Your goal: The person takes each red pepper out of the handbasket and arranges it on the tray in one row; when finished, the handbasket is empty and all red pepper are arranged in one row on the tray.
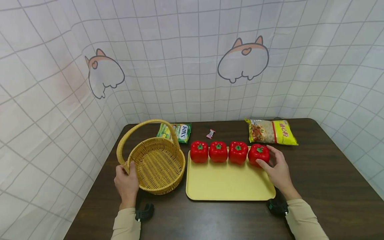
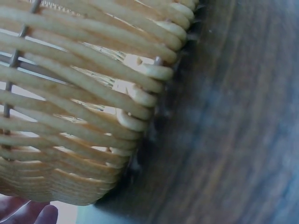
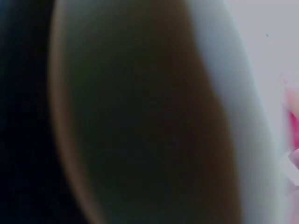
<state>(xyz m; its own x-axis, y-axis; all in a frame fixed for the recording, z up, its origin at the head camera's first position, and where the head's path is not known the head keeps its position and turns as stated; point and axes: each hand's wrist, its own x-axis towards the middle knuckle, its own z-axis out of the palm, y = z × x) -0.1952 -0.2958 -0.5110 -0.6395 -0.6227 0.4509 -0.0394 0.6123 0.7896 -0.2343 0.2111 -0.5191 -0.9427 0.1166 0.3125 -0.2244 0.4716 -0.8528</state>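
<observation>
With my left hand [image 1: 127, 184] I grip the yellow wicker basket [image 1: 159, 190] where its arched handle meets the left rim. Nothing lies inside the basket. In the left wrist view, the woven side of the basket [image 2: 70, 107] fills the left part, with fingertips [image 2: 46, 215] at the lower corner. My right hand [image 1: 279, 170] holds the rightmost red bell pepper [image 1: 257, 154], thumb in front and fingers at its right side. Several more red bell peppers [image 1: 218, 152] stand in a row along the back of a yellow tray [image 1: 225, 186]. A blurred dark shape covers most of the right wrist view.
Behind the basket lies a green FOX'S packet [image 1: 183, 132]. A small pink-wrapped candy [image 1: 211, 134] sits behind the peppers, and a yellow food bag [image 1: 271, 132] lies at the back right. The dark wooden table [image 1: 210, 221] ends at a white checked curtain [image 1: 195, 76].
</observation>
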